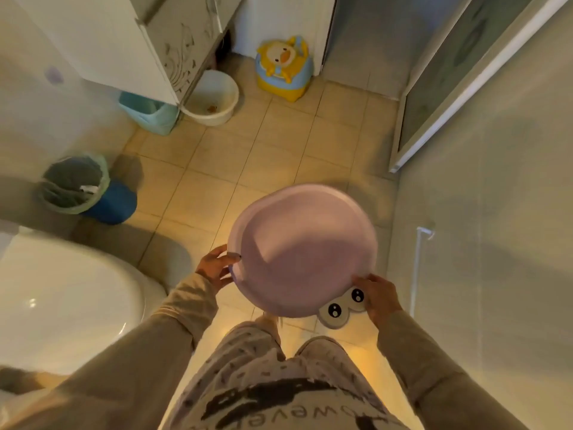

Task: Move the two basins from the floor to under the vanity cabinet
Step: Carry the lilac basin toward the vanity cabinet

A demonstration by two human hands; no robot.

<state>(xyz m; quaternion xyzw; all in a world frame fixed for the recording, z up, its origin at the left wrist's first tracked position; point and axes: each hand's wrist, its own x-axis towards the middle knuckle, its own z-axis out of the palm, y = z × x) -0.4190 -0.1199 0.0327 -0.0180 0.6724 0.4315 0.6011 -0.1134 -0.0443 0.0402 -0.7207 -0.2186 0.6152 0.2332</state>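
I hold a round pink basin off the floor in front of me, tilted with its inside facing me. My left hand grips its left rim. My right hand grips its lower right rim. A white basin sits on the tiled floor far ahead, half under the white vanity cabinet, with a small brown thing inside it.
A pale blue bin stands left of the white basin under the cabinet. A blue waste bin with a bag stands at left, a toilet at lower left. A yellow duck potty stands far ahead. Grey slippers lie below the pink basin. A glass door is at right.
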